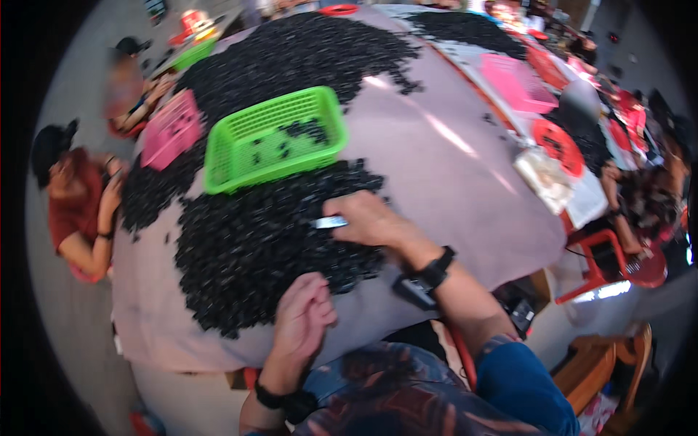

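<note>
Small silvery piece (329,221) clamped in right hand (371,218) fingers over black-heaped pale table (451,167); left hand (302,316) curled shut.

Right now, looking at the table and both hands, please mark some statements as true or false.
1. The green basket holds a few black pieces. True.
2. The right hand holds a small silvery tool. True.
3. The left hand lies inside the green basket. False: it is curled at the near edge of the black pile.
4. The pink basket sits right of the green one. False: it is on its left.
5. Each wrist wears a black band. True.
</note>
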`<state>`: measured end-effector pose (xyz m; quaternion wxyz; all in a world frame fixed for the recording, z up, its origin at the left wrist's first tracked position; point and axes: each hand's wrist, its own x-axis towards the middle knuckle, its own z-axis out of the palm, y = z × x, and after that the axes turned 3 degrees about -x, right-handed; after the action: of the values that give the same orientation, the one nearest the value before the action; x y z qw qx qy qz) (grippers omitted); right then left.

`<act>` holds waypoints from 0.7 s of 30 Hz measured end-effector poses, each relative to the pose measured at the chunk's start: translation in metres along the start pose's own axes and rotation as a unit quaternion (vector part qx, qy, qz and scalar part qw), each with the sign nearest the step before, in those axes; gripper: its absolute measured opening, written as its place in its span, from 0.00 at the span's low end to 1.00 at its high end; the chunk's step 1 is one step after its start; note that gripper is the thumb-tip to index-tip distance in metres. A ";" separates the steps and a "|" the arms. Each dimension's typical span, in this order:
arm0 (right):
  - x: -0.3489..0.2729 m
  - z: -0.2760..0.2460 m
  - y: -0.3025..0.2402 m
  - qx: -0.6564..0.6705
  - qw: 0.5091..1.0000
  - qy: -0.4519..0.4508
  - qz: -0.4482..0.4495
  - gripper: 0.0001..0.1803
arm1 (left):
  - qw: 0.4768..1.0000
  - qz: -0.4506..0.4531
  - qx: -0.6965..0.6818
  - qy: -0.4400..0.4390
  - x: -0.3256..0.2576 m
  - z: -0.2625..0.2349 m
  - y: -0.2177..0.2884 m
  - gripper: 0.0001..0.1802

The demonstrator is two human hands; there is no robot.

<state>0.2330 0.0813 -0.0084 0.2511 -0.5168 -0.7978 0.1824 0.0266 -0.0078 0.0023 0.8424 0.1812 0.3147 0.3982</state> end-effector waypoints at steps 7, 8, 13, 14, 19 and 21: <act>0.007 -0.001 -0.016 0.008 0.999 -0.012 0.032 0.10 | 1.000 0.004 -0.020 0.000 -0.001 -0.009 0.004 0.05; 0.008 -0.001 -0.017 0.012 0.999 -0.007 0.047 0.10 | 1.000 0.004 -0.015 -0.002 -0.001 -0.010 0.005 0.06; 0.010 0.002 -0.017 0.005 0.998 -0.007 0.066 0.10 | 1.000 0.004 -0.014 0.010 0.001 -0.008 0.006 0.06; 0.010 0.002 -0.018 0.005 0.998 -0.010 0.065 0.10 | 1.000 0.005 -0.016 0.011 0.001 -0.009 0.006 0.06; 0.010 0.005 -0.018 0.089 0.993 0.059 0.051 0.10 | 1.000 0.009 -0.019 0.005 -0.001 -0.010 0.007 0.05; 0.009 0.004 -0.014 0.149 0.986 0.054 0.047 0.08 | 1.000 0.015 -0.018 0.001 0.000 -0.010 0.007 0.06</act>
<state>0.2168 0.0837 -0.0022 0.3594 -0.5200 -0.7215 0.2825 0.0158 -0.0030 -0.0015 0.8390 0.1703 0.3059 0.4166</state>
